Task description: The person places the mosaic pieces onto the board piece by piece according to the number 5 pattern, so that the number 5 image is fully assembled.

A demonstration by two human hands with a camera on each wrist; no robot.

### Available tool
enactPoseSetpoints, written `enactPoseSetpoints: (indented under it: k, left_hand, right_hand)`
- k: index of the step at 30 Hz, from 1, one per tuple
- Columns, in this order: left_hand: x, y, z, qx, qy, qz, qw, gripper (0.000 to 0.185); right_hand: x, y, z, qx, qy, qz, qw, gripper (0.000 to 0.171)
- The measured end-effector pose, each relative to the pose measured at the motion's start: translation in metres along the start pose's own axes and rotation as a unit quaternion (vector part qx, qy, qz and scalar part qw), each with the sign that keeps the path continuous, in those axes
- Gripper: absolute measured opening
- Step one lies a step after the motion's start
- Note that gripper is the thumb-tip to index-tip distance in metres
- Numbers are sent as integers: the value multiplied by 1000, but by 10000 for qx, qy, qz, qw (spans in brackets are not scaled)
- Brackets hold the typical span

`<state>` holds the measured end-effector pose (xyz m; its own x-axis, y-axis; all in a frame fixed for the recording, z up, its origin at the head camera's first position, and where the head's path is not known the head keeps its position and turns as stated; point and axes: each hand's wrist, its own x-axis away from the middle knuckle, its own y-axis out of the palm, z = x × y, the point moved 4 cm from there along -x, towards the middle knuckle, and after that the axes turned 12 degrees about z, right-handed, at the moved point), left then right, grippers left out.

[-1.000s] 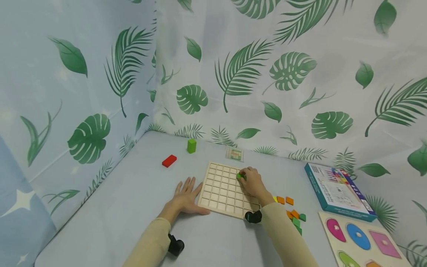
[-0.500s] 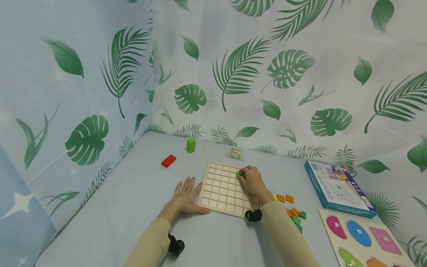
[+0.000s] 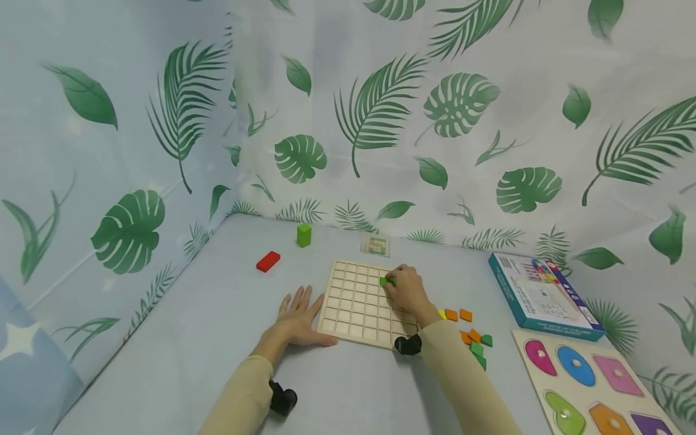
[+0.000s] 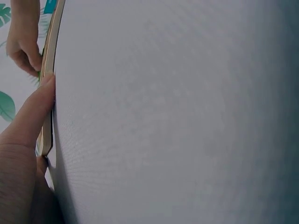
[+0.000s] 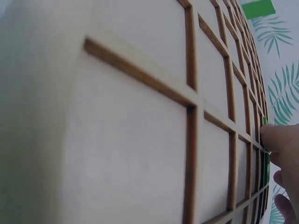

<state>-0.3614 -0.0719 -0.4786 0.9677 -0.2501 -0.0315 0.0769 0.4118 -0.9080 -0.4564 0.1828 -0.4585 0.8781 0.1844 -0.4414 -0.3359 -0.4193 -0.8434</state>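
The left hand (image 3: 296, 317) is lying flat on the grey table (image 3: 179, 356), fingers straight and spread, its thumb side touching the near left edge of the wooden grid board (image 3: 356, 302); the left wrist view shows a fingertip pressing against that board's rim. Just right of it, the right hand (image 3: 406, 291) is resting over the board with fingers curled, pinching a small green tile (image 3: 387, 281) at the fingertips, low against a cell in the board's far right part. To the right of that hand, loose orange and green tiles (image 3: 472, 339) are lying on the table, with a shape puzzle board (image 3: 592, 386) and a teal box (image 3: 544, 296) further right. Beyond the gripped tile, a small pattern card (image 3: 374, 244) is lying; farther left, a green block (image 3: 304, 235) is standing and a red block (image 3: 268, 261) is lying flat.
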Motion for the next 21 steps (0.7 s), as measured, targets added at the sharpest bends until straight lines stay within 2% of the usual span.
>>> enactPoseSetpoints:
  k: [3, 6, 8, 11, 16, 21]
  left_hand:
    - [1, 0, 3, -6, 30, 16, 10000, 106]
    - [2, -1, 4, -100, 26, 93, 9999, 105]
    - [3, -2, 4, -155, 28, 114, 9998, 105]
    - [1, -2, 2, -97, 51, 84, 9999, 105]
    - [-5, 9, -5, -124, 117, 61, 9998, 110]
    - [-14, 21, -12, -150, 129, 106, 9997, 113]
  right_hand:
    - [3, -3, 0, -459, 101, 171, 9987, 23]
    - [5, -6, -3, -1104, 86, 350, 9932, 26]
    - [6, -8, -5, -1405, 44, 394, 9893, 28]
    - [9, -12, -4, -1694, 250, 291, 9848, 30]
    - [17, -30, 9, -1944, 619, 150, 9788, 32]
    - [31, -53, 25, -1902, 750, 118, 9788, 33]
